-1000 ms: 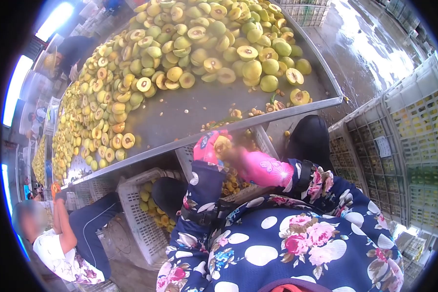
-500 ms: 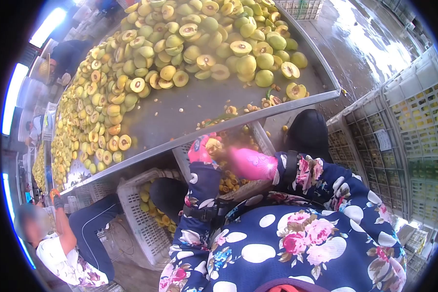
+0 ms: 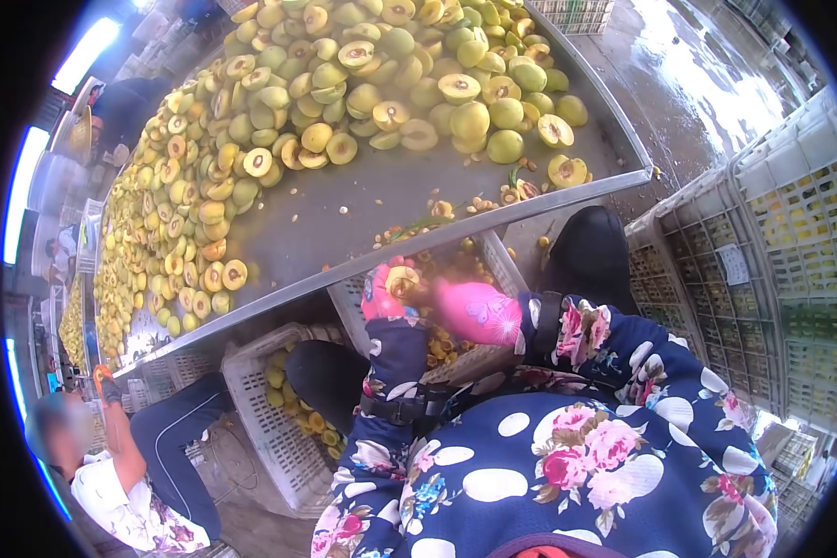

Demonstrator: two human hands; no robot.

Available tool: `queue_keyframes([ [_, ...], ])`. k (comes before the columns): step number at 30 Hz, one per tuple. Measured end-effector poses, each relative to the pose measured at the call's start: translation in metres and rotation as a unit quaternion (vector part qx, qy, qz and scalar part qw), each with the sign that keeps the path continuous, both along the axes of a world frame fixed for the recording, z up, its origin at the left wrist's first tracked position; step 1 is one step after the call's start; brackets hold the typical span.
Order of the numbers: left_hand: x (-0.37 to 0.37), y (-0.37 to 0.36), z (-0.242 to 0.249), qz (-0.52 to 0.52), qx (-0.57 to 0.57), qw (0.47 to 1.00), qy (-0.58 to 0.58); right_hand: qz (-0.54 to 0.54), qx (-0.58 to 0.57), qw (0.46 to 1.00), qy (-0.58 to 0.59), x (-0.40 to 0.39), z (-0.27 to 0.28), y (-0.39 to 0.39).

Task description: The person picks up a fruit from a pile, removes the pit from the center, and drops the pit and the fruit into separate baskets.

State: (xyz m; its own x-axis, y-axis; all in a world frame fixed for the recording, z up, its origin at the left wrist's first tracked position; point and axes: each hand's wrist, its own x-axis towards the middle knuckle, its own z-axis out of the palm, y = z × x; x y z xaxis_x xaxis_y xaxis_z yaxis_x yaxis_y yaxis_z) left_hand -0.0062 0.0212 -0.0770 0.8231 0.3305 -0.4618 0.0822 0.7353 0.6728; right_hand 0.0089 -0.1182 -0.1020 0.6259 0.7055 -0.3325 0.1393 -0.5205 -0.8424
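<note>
My left hand [image 3: 379, 296], in a pink-red glove, grips a yellow stone-fruit half [image 3: 403, 281] with its cut face turned up. Close by on the right is my right hand [image 3: 479, 312] in a pink patterned glove. Its fingers are smeared by motion, so whether it holds a tool is not visible. Both hands are above a pale plastic crate [image 3: 504, 270] containing yellow fruit pieces, just below the metal table's edge. Many halved green-yellow fruits [image 3: 335, 88] are heaped on the table [image 3: 316, 209], some showing brown stones.
A second crate [image 3: 251, 400] with fruit stands at lower left. Stacked crates [image 3: 716, 251] of fruit rise on the right. A seated co-worker [image 3: 126, 493] is at far left, with an orange-gloved hand at the table edge. Loose stones and scraps [image 3: 479, 203] lie near the table's rim.
My right hand has shifted slightly left, and the fruit half in my left hand shows its cut face more plainly. The co-worker has hardly moved.
</note>
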Motion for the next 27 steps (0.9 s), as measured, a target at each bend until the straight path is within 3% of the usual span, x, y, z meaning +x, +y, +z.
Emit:
queue_keyframes([
  [3, -0.005, 0.004, -0.007, -0.035, 0.020, 0.998, -0.039, 0.003, 0.008, 0.999, 0.036, 0.003, -0.001, 0.004],
  [7, -0.010, 0.007, -0.019, -0.065, 0.051, 0.993, -0.080, -0.014, 0.052, 0.998, 0.040, -0.001, -0.047, 0.021],
  [9, -0.010, 0.008, -0.021, -0.057, 0.050, 0.994, -0.078, -0.024, 0.135, 0.990, 0.019, -0.003, -0.050, 0.025],
  [10, -0.009, 0.008, -0.023, -0.051, 0.048, 0.995, -0.076, -0.029, 0.206, 0.978, -0.003, -0.005, -0.023, 0.024],
  [12, -0.009, 0.010, -0.025, -0.043, 0.039, 0.996, -0.071, -0.020, 0.227, 0.974, -0.005, -0.008, 0.004, 0.022],
  [14, -0.010, 0.012, -0.026, -0.036, 0.023, 0.997, -0.066, 0.011, 0.129, 0.991, 0.029, -0.001, 0.013, 0.019],
  [17, -0.012, 0.018, -0.018, -0.023, -0.031, 0.998, -0.048, 0.081, 0.073, 0.993, 0.042, 0.009, 0.026, 0.017],
  [22, -0.025, 0.025, 0.016, 0.006, -0.151, 0.988, -0.021, 0.043, 0.078, 0.995, -0.039, 0.001, 0.004, 0.006],
  [25, -0.028, 0.021, 0.041, 0.027, -0.200, 0.979, -0.013, -0.048, 0.133, 0.990, 0.011, -0.006, 0.028, -0.003],
  [27, -0.029, 0.016, 0.052, 0.042, -0.220, 0.974, -0.013, -0.106, 0.163, 0.975, 0.112, -0.012, 0.061, -0.009],
])
